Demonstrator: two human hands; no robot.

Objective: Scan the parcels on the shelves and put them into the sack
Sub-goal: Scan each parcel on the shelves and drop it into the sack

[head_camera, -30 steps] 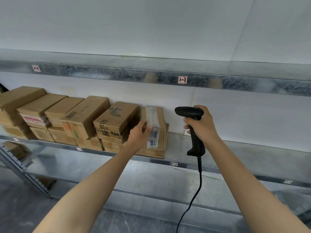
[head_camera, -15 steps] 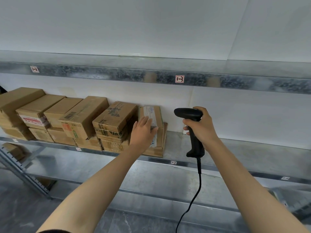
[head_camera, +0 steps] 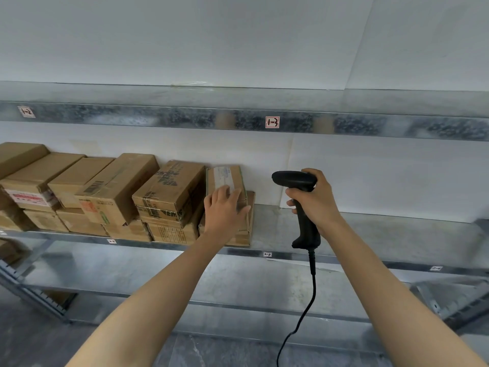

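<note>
My left hand [head_camera: 225, 211] lies flat on the parcel [head_camera: 229, 177]. The fingers are straight and slightly spread over its white label, and the thumb sticks out toward 3 o'clock. It presses on the top and pinches nothing. The parcel is the end one of the row, a little toward 9 o'clock from the centre of my view. It rests on a flatter box [head_camera: 248, 221] on the shelf [head_camera: 383, 234]. Just at its 9 o'clock stands a taped box [head_camera: 172, 189] with black print. Beyond that, more boxes [head_camera: 113, 181] are stacked two high along the shelf to the frame edge.

My right hand [head_camera: 316, 200] is wrapped tight round the grip of the black scanner [head_camera: 291, 178]. I hold it upright at 3 o'clock of the parcel and apart from it, with its head pointing toward 9 o'clock. I cannot tell whether my forefinger is on the trigger. The cable [head_camera: 313, 284] hangs from the foot of the grip toward 6 o'clock and leaves the bottom of the frame.

At 12 o'clock the rail [head_camera: 158, 116] of the upper shelf carries a tag [head_camera: 272, 122] reading 1-3. A second tag [head_camera: 26, 111] at 10 o'clock reads 1-2. Small tags [head_camera: 267, 254] sit on the front edge of the parcel's shelf. A lower shelf [head_camera: 158, 274] runs under my forearms.
</note>
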